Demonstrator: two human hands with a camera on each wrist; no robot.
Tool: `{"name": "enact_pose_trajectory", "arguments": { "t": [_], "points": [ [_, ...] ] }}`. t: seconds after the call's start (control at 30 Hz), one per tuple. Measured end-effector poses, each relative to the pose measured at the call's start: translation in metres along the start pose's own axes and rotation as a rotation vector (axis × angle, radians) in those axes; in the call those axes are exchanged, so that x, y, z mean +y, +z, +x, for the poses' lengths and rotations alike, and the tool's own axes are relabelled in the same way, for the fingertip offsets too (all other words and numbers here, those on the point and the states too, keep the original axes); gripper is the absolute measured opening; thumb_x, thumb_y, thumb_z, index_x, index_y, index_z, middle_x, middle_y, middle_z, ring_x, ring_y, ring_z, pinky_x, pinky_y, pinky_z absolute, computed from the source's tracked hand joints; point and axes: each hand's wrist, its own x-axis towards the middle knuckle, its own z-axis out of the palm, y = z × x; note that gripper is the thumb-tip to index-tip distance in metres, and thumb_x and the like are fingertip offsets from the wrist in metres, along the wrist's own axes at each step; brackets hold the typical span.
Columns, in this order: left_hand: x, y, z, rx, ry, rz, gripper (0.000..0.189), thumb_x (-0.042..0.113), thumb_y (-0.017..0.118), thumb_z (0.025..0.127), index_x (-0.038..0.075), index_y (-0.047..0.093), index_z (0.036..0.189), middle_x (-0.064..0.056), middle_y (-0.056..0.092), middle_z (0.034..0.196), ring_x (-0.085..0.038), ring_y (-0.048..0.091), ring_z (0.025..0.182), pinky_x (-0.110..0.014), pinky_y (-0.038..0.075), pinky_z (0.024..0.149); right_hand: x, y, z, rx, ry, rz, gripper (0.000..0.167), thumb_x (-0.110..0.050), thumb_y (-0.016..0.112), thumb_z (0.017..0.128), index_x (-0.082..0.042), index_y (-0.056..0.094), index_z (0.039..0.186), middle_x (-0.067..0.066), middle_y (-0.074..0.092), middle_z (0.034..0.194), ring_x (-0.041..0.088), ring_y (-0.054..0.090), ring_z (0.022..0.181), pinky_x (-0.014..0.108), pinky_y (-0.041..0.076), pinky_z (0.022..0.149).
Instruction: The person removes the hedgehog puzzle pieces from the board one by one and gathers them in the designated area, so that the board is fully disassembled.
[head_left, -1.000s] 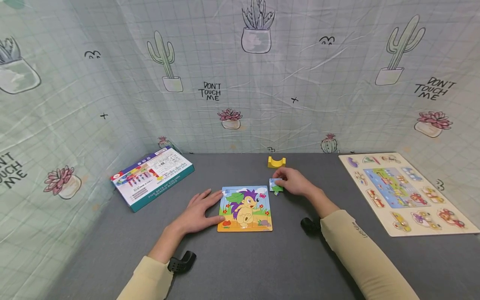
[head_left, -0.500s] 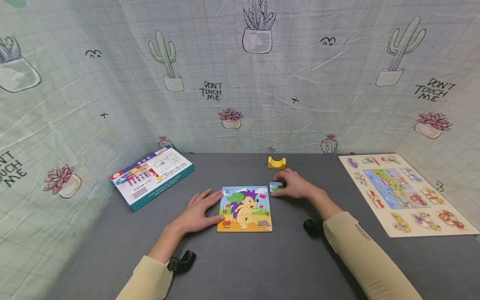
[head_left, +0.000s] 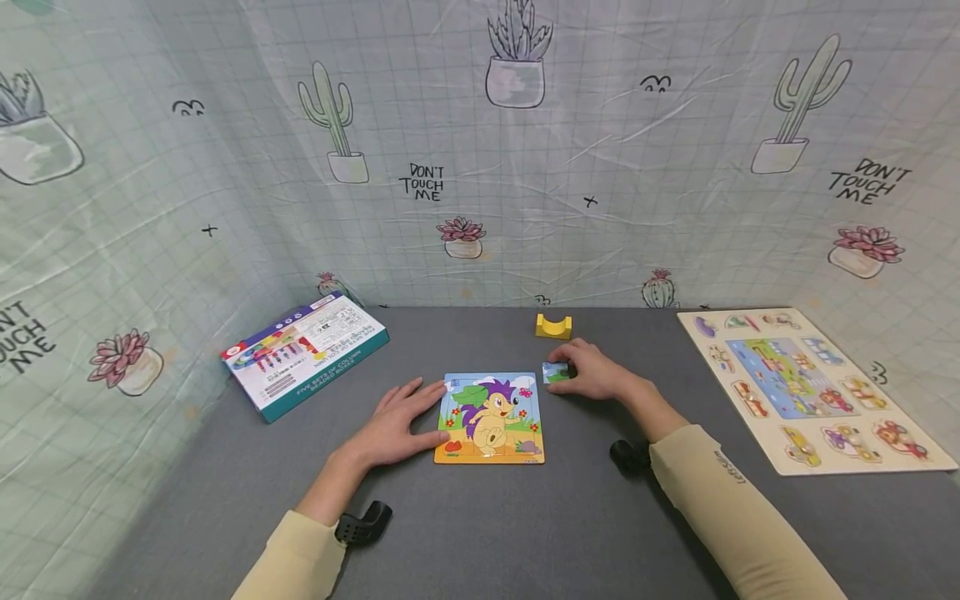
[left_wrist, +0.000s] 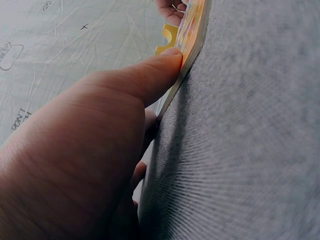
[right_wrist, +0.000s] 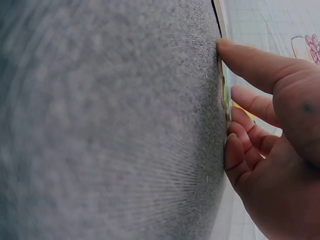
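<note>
A square hedgehog jigsaw puzzle (head_left: 491, 421) lies flat in the middle of the grey table. My left hand (head_left: 393, 427) rests at its left side with fingers spread, and in the left wrist view the thumb (left_wrist: 160, 70) touches the puzzle's edge. Just off the puzzle's upper right corner is a small blue and green jigsaw piece (head_left: 553, 373). My right hand (head_left: 592, 372) pinches this piece between thumb and fingers, covering its right part. In the right wrist view only a thin edge of the piece (right_wrist: 226, 95) shows.
Behind the right hand stands a yellow curved block (head_left: 553, 327). A box with a teal side (head_left: 315, 354) lies at the back left. To the right lies a large wooden puzzle board (head_left: 757, 433). A printed cloth (head_left: 480, 167) hangs behind the table.
My right hand has come slightly toward me and changed its hold on the small piece, with the thumb now at its near side. The left hand and the hedgehog puzzle stay put.
</note>
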Motion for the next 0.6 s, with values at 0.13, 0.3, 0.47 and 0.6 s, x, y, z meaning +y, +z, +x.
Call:
{"name": "enact_pose_trajectory", "arguments": {
  "t": [0.13, 0.3, 0.47, 0.6],
  "points": [
    [-0.0007, -0.0001, 0.0003, 0.001, 0.012, 0.009, 0.08, 0.052, 0.065, 0.093, 0.012, 0.038, 0.157, -0.006, 0.036, 0.161, -0.036, 0.016, 0.151, -0.061, 0.006, 0.117, 0.0014, -0.0004, -0.0009, 0.008, -0.009, -0.002, 0.05, -0.03, 0.076, 0.092, 0.002, 0.062, 0.128, 0.02, 0.051, 0.127, 0.036, 0.047, 0.115, 0.055, 0.041, 0.101],
    [-0.0008, -0.0004, -0.0002, 0.006, 0.032, 0.014, 0.079, 0.051, 0.065, 0.094, 0.011, 0.039, 0.157, -0.007, 0.037, 0.16, -0.038, 0.017, 0.151, -0.061, 0.006, 0.117, 0.0011, -0.0008, -0.002, 0.016, -0.006, -0.005, 0.05, -0.029, 0.075, 0.092, 0.002, 0.062, 0.129, 0.021, 0.051, 0.128, 0.037, 0.046, 0.116, 0.055, 0.04, 0.101],
    [-0.0012, 0.0003, 0.0002, 0.008, 0.04, 0.015, 0.079, 0.05, 0.065, 0.094, 0.01, 0.039, 0.157, -0.007, 0.037, 0.16, -0.038, 0.017, 0.151, -0.061, 0.006, 0.117, -0.0017, -0.0012, -0.0034, 0.039, -0.018, 0.003, 0.051, -0.029, 0.075, 0.092, 0.003, 0.061, 0.129, 0.02, 0.052, 0.125, 0.036, 0.047, 0.113, 0.054, 0.041, 0.099],
    [-0.0013, 0.0004, 0.0008, 0.006, 0.02, 0.012, 0.08, 0.051, 0.066, 0.093, 0.012, 0.038, 0.157, -0.005, 0.036, 0.161, -0.036, 0.017, 0.151, -0.06, 0.006, 0.117, -0.0048, -0.0016, -0.004, 0.056, -0.022, 0.02, 0.054, -0.029, 0.075, 0.092, 0.004, 0.059, 0.132, 0.019, 0.053, 0.126, 0.035, 0.049, 0.114, 0.053, 0.042, 0.1]
  ]
}}
